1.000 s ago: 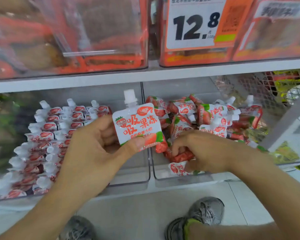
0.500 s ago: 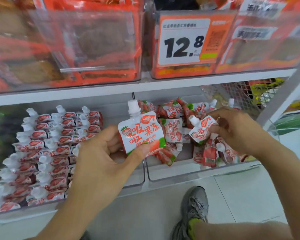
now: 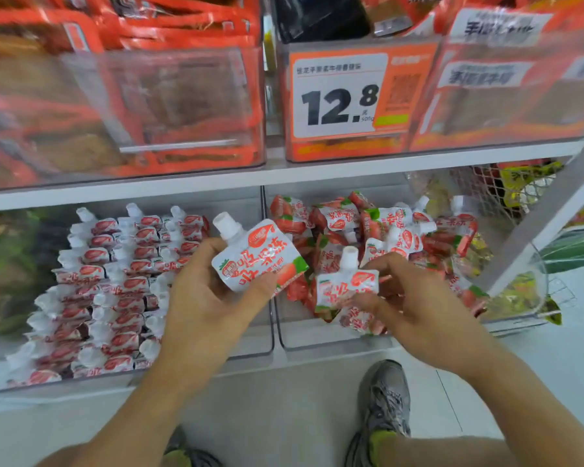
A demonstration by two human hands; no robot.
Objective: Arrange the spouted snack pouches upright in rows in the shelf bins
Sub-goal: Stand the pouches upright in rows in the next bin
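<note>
Head view: I look down at a lower shelf [image 3: 284, 178] carrying two clear bins, with both hands raised in front of them.
Left hand: my left hand [image 3: 209, 298] holds a white-and-red spouted pouch [image 3: 260, 256] upright, tilted a little to the left, over the divider between the bins.
Left fingers: the thumb [image 3: 260, 286] presses the pouch's lower front face; the other fingers curl behind it, so they are closed on the pouch.
Right hand: my right hand [image 3: 415, 305] holds a second pouch [image 3: 346, 286], spout up, just right of the first, above the near part of the right bin.
Right fingers: the thumb [image 3: 364, 299] lies on the front of the pouch and the fingertips [image 3: 375, 264] curl over its top right corner, pinching it.
Left bin: the left bin [image 3: 250, 348] holds pouches standing in tidy rows [image 3: 115, 284], spouts pointing up and to the left.
Right bin: the right bin [image 3: 317, 343] holds a loose heap of pouches [image 3: 385, 230] lying at all angles.
Upper shelf: an orange price tag [image 3: 341, 96] reads 12.8.
Floor: grey shoe [image 3: 385, 399] on the near floor.
</note>
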